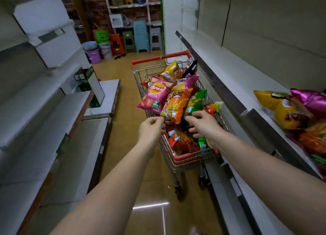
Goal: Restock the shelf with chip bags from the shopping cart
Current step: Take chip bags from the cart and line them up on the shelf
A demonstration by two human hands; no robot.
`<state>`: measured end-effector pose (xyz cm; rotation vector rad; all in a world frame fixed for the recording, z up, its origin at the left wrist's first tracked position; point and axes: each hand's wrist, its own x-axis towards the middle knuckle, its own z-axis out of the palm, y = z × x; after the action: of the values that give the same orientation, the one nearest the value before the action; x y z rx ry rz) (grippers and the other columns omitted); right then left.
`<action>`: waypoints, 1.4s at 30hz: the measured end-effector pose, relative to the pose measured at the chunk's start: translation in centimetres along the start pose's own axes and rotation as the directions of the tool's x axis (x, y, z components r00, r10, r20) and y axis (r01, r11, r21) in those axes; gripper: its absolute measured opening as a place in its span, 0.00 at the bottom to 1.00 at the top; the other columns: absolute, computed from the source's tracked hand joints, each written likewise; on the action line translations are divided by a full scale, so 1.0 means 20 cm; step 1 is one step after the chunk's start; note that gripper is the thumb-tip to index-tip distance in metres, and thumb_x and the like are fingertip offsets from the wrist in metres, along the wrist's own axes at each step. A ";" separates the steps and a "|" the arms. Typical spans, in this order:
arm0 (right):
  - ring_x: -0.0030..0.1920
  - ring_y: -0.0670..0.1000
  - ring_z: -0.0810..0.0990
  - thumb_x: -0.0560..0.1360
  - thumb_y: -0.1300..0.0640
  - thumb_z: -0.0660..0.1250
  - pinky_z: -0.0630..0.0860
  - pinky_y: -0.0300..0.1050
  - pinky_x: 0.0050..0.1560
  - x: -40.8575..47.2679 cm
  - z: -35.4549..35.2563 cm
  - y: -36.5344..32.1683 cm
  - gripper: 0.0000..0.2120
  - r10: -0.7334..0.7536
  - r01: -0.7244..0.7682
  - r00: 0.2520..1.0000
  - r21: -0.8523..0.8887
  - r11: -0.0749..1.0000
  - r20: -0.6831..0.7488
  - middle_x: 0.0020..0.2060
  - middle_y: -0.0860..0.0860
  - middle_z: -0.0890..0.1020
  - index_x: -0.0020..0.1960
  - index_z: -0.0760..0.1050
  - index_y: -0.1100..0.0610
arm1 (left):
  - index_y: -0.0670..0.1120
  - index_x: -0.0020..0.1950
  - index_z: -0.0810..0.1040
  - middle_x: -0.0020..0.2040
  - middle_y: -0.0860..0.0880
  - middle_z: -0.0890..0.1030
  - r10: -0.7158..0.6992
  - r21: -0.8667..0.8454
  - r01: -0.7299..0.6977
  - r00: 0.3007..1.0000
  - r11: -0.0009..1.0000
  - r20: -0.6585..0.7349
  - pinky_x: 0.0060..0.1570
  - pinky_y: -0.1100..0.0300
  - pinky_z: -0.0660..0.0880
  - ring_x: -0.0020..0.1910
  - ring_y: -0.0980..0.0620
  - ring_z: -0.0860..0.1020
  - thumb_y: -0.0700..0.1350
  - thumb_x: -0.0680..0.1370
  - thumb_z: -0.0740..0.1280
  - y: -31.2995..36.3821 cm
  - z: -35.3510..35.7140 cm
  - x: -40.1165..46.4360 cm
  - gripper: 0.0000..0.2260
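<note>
1. My left hand point(151, 128) pinches the lower corner of the orange foil chip bag point(176, 106) on top of the wire shopping cart point(185, 162).
2. My right hand point(202, 125) pinches the green foil chip bag point(195, 102), also in the cart.
3. Done: a yellow foil chip bag point(280, 109) and a few others lie on the white metal shelf point(247, 83) right of the cart.
4. Remaining: the cart is heaped; I judge most restocking is outstanding.

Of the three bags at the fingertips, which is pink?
The leftmost: the pink bag with the round red-and-yellow logo, beyond the left hand. The orange bag and green bag lie to its right.
</note>
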<state>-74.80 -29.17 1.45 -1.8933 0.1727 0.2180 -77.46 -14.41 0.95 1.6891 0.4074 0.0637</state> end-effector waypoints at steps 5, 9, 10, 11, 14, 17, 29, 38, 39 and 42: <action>0.54 0.55 0.78 0.76 0.51 0.65 0.78 0.50 0.52 0.51 0.00 0.04 0.24 0.066 -0.066 0.998 0.016 0.998 -0.013 0.57 0.55 0.76 0.69 0.65 0.56 | 0.48 0.50 0.76 0.46 0.49 0.80 -0.051 0.079 0.051 0.999 0.996 0.003 0.39 0.60 0.73 0.46 0.51 0.79 0.50 0.79 0.63 -0.04 0.15 0.43 0.07; 0.50 0.54 0.75 0.75 0.51 0.66 0.77 0.52 0.54 0.88 0.01 0.05 0.23 0.101 -0.102 0.994 -0.018 0.995 -0.045 0.51 0.53 0.74 0.68 0.67 0.57 | 0.47 0.50 0.77 0.51 0.47 0.81 -0.079 0.144 0.081 0.997 0.986 -0.017 0.43 0.58 0.73 0.49 0.49 0.78 0.52 0.78 0.64 -0.05 0.28 0.77 0.09; 0.49 0.54 0.74 0.75 0.52 0.66 0.76 0.54 0.57 0.95 0.01 0.06 0.22 0.108 -0.110 0.993 -0.027 0.994 -0.055 0.50 0.53 0.73 0.66 0.68 0.57 | 0.48 0.51 0.78 0.52 0.46 0.81 -0.082 0.166 0.085 0.996 0.982 -0.021 0.48 0.56 0.74 0.50 0.48 0.77 0.52 0.78 0.64 -0.05 0.30 0.84 0.09; 0.49 0.53 0.73 0.75 0.52 0.67 0.75 0.56 0.58 1.01 0.02 0.06 0.22 0.116 -0.118 0.991 -0.038 0.992 -0.062 0.50 0.53 0.73 0.65 0.68 0.58 | 0.47 0.52 0.78 0.53 0.46 0.80 -0.084 0.191 0.087 0.996 0.978 -0.025 0.53 0.53 0.75 0.52 0.48 0.77 0.52 0.78 0.64 -0.06 0.33 0.91 0.10; 0.52 0.54 0.74 0.73 0.49 0.69 0.75 0.57 0.58 1.16 0.05 0.08 0.27 0.138 -0.144 0.988 -0.072 0.987 -0.075 0.51 0.50 0.72 0.66 0.66 0.58 | 0.46 0.60 0.77 0.53 0.49 0.77 -0.096 0.252 0.098 0.995 0.963 -0.018 0.60 0.52 0.72 0.55 0.49 0.75 0.51 0.78 0.64 -0.08 0.39 1.08 0.14; 0.59 0.58 0.76 0.68 0.44 0.72 0.76 0.57 0.58 1.27 0.10 0.11 0.38 0.147 -0.151 0.987 -0.076 0.986 -0.061 0.61 0.53 0.76 0.70 0.61 0.59 | 0.45 0.64 0.74 0.58 0.46 0.77 -0.115 0.277 0.118 0.993 0.954 -0.026 0.63 0.50 0.72 0.58 0.46 0.75 0.49 0.78 0.64 -0.10 0.43 1.23 0.16; 0.65 0.60 0.71 0.64 0.39 0.74 0.71 0.52 0.62 1.44 0.22 0.12 0.48 0.230 -0.274 0.939 -0.157 0.949 -0.254 0.66 0.56 0.72 0.72 0.57 0.60 | 0.47 0.72 0.65 0.66 0.45 0.73 -0.222 0.355 0.127 0.944 0.926 0.243 0.65 0.48 0.70 0.63 0.44 0.73 0.55 0.78 0.63 -0.19 0.42 1.52 0.24; 0.49 0.56 0.80 0.65 0.48 0.75 0.77 0.51 0.51 1.33 0.02 -0.02 0.24 0.156 -0.139 0.912 0.073 0.988 -0.380 0.50 0.52 0.81 0.56 0.73 0.55 | 0.48 0.70 0.69 0.61 0.46 0.78 -0.262 0.143 0.220 0.847 0.965 0.462 0.61 0.51 0.73 0.57 0.48 0.79 0.65 0.64 0.72 -0.04 0.40 1.52 0.39; 0.47 0.54 0.81 0.66 0.51 0.75 0.77 0.48 0.47 1.33 0.02 -0.05 0.21 0.141 -0.091 0.926 0.156 0.984 -0.350 0.48 0.52 0.82 0.55 0.74 0.55 | 0.49 0.70 0.68 0.62 0.45 0.78 -0.261 0.133 0.224 0.836 0.965 0.483 0.62 0.49 0.73 0.58 0.46 0.79 0.69 0.59 0.71 -0.01 0.39 1.54 0.44; 0.43 0.52 0.82 0.68 0.56 0.73 0.77 0.43 0.41 1.35 0.07 -0.16 0.17 0.097 -0.021 0.962 0.284 0.959 -0.256 0.47 0.52 0.82 0.55 0.74 0.55 | 0.51 0.70 0.67 0.65 0.44 0.76 -0.305 0.200 0.234 0.802 0.951 0.514 0.62 0.43 0.72 0.60 0.42 0.77 0.76 0.54 0.70 0.07 0.31 1.59 0.51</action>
<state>-47.94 -27.21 -2.39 -1.6299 0.4228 -0.0242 -45.68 -10.90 -4.71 1.6707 0.2203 -0.6559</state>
